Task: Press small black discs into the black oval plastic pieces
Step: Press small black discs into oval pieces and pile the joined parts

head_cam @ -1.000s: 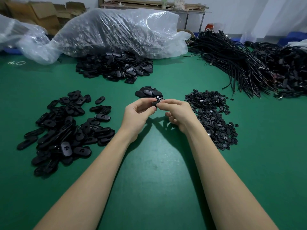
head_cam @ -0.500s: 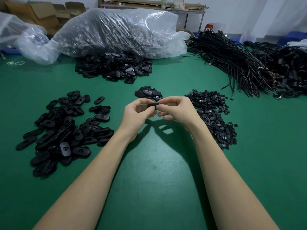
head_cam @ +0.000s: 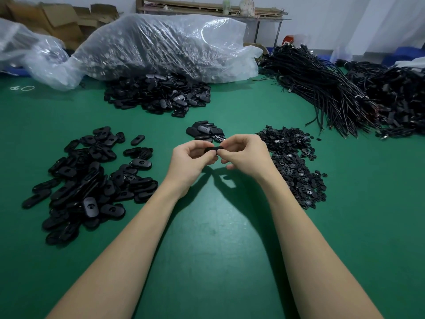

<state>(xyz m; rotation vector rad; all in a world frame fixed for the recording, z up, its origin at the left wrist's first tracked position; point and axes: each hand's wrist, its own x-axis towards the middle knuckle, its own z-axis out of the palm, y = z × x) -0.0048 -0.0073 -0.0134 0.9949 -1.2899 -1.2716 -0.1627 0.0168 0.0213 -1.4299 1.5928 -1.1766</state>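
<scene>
Both grips pinch one black oval piece between left hand and right hand fingertips.

Oval pieces left, discs right, small oval stack behind the hands.

There are two hands, one black oval piece held between them, three heaps of oval pieces, one heap of little discs, and two big plastic bags.
</scene>
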